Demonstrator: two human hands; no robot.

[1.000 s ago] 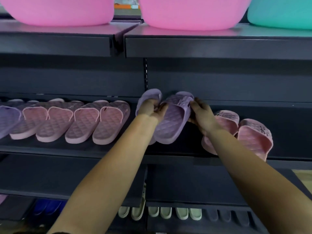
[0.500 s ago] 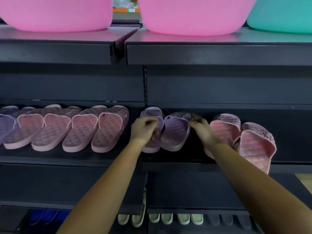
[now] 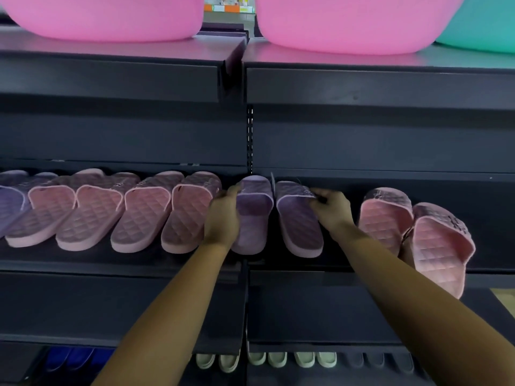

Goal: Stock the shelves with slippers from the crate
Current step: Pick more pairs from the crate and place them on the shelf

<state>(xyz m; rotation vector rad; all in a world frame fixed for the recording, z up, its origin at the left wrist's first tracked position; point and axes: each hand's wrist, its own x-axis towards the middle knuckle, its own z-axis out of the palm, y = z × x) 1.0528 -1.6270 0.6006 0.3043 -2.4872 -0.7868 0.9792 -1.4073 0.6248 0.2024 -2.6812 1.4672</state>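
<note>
While lying side by side on the middle shelf (image 3: 83,264), heels outward, just where 2 bays join: left purple slipper (image 3: 252,218) and right purple slipper (image 3: 299,227), slightly apart. Left hand (image 3: 223,218) curled round the left one's strap edge. Right hand (image 3: 331,210) pinching the right one's strap at its outer side. Just to the left, 4 pink slippers (image 3: 139,215) overlapping in a row. To the right, a pink pair (image 3: 434,246), tilted and overlapping. Above, on the top shelf (image 3: 362,82), 2 pink tubs (image 3: 106,18) and 1 teal tub (image 3: 479,23). Below, cream slippers (image 3: 267,359) and blue slippers (image 3: 69,358).
</note>
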